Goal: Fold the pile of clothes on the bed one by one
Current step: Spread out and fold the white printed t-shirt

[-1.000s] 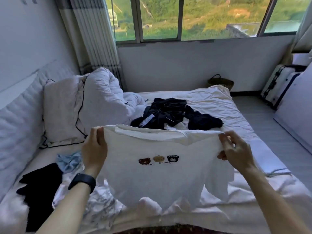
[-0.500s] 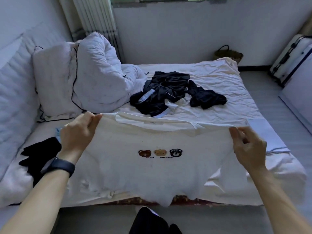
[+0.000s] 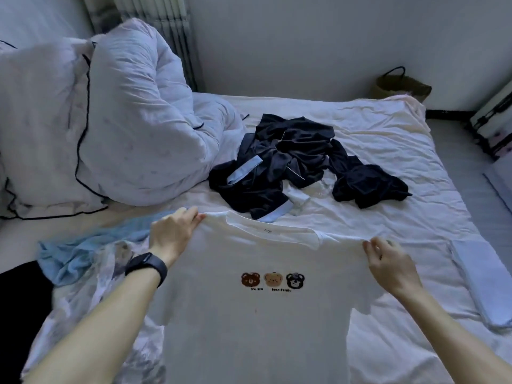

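A white T-shirt (image 3: 257, 322) with three bear faces printed on its chest is spread front-up over the near part of the bed (image 3: 388, 139). My left hand (image 3: 173, 234) pinches its left shoulder and my right hand (image 3: 388, 261) pinches its right shoulder. A heap of dark navy clothes (image 3: 288, 162) with light blue cuffs lies on the sheet beyond the shirt. A light blue garment (image 3: 80, 250) and a pale patterned one (image 3: 91, 297) lie bunched at the left. A black garment (image 3: 19, 306) sits at the far left edge.
A bunched white duvet (image 3: 138, 112) and a pillow (image 3: 41, 128) fill the bed's left side. A folded pale cloth (image 3: 482, 281) lies on the right edge. On the floor beyond the bed stand a woven basket (image 3: 401, 84) and a suitcase (image 3: 496, 112).
The T-shirt went from hanging in the air to lying on the bed, both hands moving forward and down with its shoulders. The view tilted down and the window left the frame.
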### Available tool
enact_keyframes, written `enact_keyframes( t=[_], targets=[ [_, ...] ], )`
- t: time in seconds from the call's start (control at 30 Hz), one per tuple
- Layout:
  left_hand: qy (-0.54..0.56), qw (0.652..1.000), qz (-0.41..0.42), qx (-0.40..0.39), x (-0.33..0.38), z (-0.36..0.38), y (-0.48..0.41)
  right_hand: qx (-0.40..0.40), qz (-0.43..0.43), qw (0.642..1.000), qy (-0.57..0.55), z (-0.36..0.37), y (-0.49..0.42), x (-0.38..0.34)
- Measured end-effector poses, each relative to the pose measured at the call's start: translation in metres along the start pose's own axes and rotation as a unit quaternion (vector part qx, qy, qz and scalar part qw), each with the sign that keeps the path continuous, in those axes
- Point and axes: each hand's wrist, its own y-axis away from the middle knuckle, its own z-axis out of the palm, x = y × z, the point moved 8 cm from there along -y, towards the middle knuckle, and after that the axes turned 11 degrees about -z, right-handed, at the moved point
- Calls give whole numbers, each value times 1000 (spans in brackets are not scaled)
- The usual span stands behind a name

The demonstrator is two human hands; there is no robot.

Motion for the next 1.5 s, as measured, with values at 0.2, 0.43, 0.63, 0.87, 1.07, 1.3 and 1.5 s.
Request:
enact_keyframes(
  t=[0.2,0.43,0.63,0.87,1.07,1.3,1.5],
  targets=[
    [12,997,-70,-37,14,136,-101,-2,61,998,8,103,-129,19],
    [17,984,-79,-158,36,273,5,-86,117,987,-68,232,-93,53],
    [49,933,-261,-242,-15,275,256,-159,324,929,-82,274,118,121],
    [118,745,-582,-304,-94,238,393,-279,367,876,-141,282,245,151],
    [212,723,-535,-382,-112,231,401,-290,324,873,-221,293,290,176],
    [447,633,-570,-272,-103,193,432,-85,323,898,-285,248,333,201],
    [579,491,-641,-112,-120,165,461,85,318,903,-275,201,347,210]
  ],
)
